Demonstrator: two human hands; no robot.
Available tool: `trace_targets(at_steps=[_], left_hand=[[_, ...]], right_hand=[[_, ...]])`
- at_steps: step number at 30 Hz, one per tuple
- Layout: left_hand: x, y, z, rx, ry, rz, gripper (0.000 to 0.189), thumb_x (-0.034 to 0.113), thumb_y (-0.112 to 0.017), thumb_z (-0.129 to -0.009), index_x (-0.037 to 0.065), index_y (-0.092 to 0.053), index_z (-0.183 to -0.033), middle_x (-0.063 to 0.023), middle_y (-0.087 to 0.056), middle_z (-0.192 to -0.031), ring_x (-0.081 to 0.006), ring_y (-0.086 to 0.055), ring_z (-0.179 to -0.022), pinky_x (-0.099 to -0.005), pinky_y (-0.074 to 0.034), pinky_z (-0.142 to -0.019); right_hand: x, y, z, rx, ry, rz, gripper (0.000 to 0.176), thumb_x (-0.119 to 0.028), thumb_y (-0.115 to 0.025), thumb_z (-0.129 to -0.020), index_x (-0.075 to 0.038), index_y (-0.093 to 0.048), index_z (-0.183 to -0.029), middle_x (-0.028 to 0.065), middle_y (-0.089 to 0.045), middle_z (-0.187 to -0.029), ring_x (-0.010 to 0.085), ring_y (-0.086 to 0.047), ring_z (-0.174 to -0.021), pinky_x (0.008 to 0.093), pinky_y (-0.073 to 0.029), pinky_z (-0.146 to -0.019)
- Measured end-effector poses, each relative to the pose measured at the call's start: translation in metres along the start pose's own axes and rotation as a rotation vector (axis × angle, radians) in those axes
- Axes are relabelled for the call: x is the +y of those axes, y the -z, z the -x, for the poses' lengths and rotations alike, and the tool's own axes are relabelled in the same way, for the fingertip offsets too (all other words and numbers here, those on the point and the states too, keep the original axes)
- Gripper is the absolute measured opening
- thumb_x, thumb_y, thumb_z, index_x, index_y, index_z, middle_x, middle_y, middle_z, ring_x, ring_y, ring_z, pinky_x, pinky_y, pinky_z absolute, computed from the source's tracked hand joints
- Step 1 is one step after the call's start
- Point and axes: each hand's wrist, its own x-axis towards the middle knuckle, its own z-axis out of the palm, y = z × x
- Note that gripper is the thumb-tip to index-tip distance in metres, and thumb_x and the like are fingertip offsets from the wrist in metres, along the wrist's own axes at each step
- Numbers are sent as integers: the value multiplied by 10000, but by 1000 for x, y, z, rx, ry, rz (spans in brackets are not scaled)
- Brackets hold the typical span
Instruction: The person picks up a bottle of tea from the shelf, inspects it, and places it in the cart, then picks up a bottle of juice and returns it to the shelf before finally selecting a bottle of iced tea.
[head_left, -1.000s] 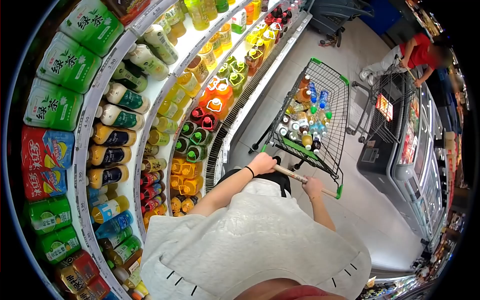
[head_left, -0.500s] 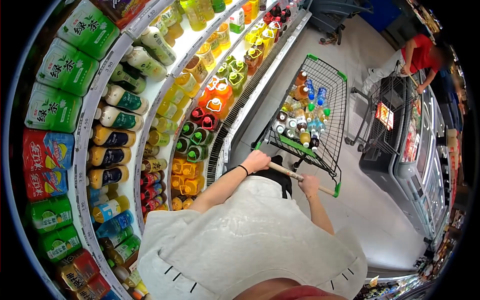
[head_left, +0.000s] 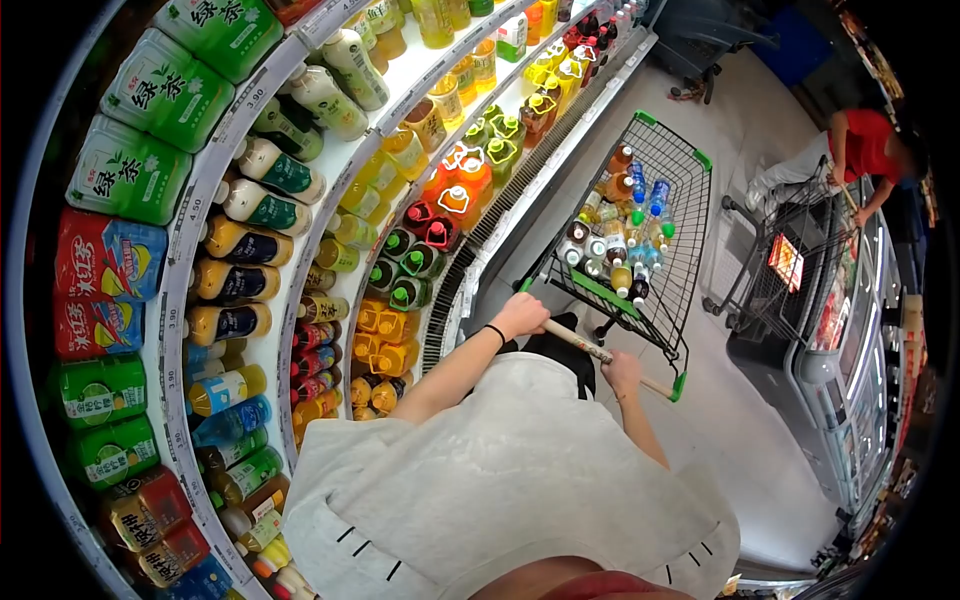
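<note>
My left hand (head_left: 521,315) is closed round the left end of a wooden-coloured handle bar (head_left: 577,342) on a shopping cart (head_left: 697,250). Farther right on the same bar, my right hand (head_left: 622,371) is wrapped closed, with bare bar showing between the two. The cart has a black wire basket with green corners and a green strip near the handle. Inside it lie several drink bottles (head_left: 621,243) with blue, green, white and brown parts, crowded toward the near end. A dark band circles my left wrist.
Lit shelves (head_left: 283,330) of bottled drinks line the left side, close to my left arm. Ahead stands a grey machine or cart (head_left: 690,35). On the right, a person in a red top (head_left: 868,150) holds another cart (head_left: 785,255) beside a freezer case (head_left: 815,375).
The view has shifted slightly, so the shelves, my cart and the other person appear a little farther right. Both my hands keep their grip on the handle bar.
</note>
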Motion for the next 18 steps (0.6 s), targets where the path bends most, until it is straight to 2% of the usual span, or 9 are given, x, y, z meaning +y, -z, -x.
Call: trace_targets(at_steps=[5,7,12,14,16,18], left_hand=[[-19,0,-1,66,35,-26,310,449,-798,-790,143,-759,-769,-72,-739,-743,-295,-744,-745,-426,-572,-697],[-27,-6,-4,81,63,-58,304,468,-801,-777,166,-777,-752,-66,-748,-743,-277,-751,-754,-412,-573,-694],[-37,-3,-5,78,73,-55,249,409,-791,-781,164,-777,-741,-73,-748,-744,-281,-750,-746,-419,-573,-689],[-38,-2,-5,84,68,-54,262,417,-795,-778,158,-770,-746,-75,-743,-732,-283,-748,-738,-421,-572,-691],[-41,5,-5,93,61,-54,277,426,-798,-775,152,-764,-751,-77,-737,-720,-286,-747,-730,-423,-571,-692],[-43,11,-2,32,60,31,342,461,-794,-780,131,-739,-851,-74,-732,-806,-284,-728,-849,-419,-557,-783]], right_hand=[[-22,11,-9,-5,-25,16,212,-301,-694,-822,-192,-810,-961,156,-744,-803,374,-729,-774,508,-568,-699],[-28,13,-15,-43,-60,24,237,-296,-706,-794,-184,-811,-976,138,-763,-848,352,-744,-798,496,-580,-721],[-39,15,-20,42,-20,26,216,-313,-698,-800,-180,-808,-932,136,-754,-807,354,-741,-772,486,-577,-679],[-38,16,-21,56,-14,23,211,-310,-697,-796,-176,-805,-918,135,-752,-797,355,-739,-767,481,-576,-674],[-35,20,-29,-22,34,45,267,-386,-718,-827,-153,-793,-934,148,-751,-806,360,-733,-761,499,-575,-691],[-29,28,-35,-59,89,-49,335,-440,-726,-847,-122,-777,-938,149,-745,-794,356,-734,-754,491,-576,-701]])
